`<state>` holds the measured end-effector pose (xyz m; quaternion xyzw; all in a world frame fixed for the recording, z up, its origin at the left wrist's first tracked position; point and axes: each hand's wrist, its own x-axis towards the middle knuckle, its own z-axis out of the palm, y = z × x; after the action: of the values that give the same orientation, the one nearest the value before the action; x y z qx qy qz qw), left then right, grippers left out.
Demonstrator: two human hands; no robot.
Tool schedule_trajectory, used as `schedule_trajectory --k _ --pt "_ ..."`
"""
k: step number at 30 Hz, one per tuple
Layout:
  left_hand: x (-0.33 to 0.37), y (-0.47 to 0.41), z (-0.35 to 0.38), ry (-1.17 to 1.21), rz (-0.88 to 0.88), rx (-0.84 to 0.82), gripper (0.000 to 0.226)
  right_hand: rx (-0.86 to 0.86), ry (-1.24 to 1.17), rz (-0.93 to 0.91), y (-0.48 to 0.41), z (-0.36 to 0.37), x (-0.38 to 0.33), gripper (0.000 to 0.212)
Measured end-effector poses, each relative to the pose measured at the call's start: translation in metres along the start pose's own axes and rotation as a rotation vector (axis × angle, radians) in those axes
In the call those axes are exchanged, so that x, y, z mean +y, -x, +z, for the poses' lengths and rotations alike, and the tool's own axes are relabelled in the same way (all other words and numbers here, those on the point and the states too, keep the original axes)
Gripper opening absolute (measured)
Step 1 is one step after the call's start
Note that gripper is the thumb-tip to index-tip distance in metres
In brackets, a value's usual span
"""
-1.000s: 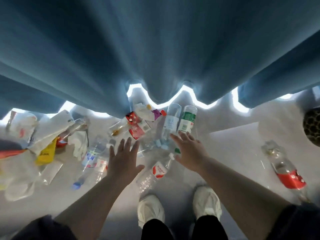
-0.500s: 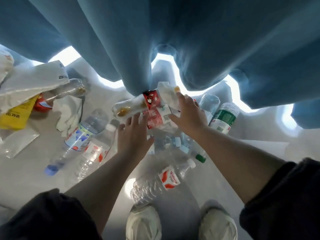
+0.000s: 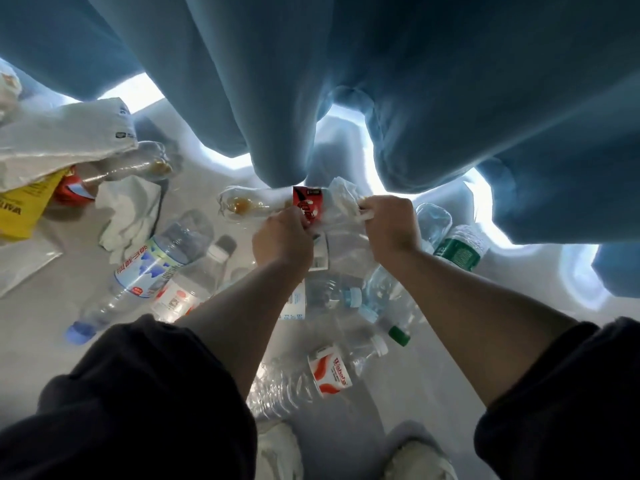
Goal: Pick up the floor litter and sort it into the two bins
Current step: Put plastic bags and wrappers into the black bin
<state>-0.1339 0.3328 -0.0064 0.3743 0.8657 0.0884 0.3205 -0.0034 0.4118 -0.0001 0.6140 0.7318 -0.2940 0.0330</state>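
Fingers of the left hand [image 3: 282, 237] clamp a red-labelled clear bottle [image 3: 244, 205]; right hand [image 3: 391, 223] clutches crumpled white tissue [image 3: 343, 195].

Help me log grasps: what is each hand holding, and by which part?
Left hand grips the red-labelled bottle at its label; right hand pinches crumpled white paper by its lower edge.

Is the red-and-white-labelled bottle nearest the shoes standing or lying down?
Lying down: the bottle rests on its side, lengthwise on the floor, with its white cap on.
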Motion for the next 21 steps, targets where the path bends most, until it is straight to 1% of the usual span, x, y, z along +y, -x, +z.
schedule_trajectory --k 3,6,11,15,21 --pt "0.001 0.007 -0.012 0.054 0.023 0.010 0.010 0.018 -0.033 0.003 0.003 -0.013 0.003 0.018" --pt "-0.004 0.019 -0.033 0.042 0.031 0.060 0.014 0.030 -0.028 0.042 0.013 -0.034 0.013 0.012" --pt "-0.004 0.051 -0.077 0.016 0.086 0.048 0.018 0.043 -0.060 0.094 0.047 -0.080 0.034 0.010" --pt "0.011 0.092 -0.113 0.010 0.149 0.008 0.017 0.026 -0.099 0.146 0.094 -0.122 0.034 0.011" --pt "0.067 0.178 -0.179 0.021 0.243 -0.090 0.017 0.011 -0.194 0.279 0.184 -0.208 0.029 0.012"
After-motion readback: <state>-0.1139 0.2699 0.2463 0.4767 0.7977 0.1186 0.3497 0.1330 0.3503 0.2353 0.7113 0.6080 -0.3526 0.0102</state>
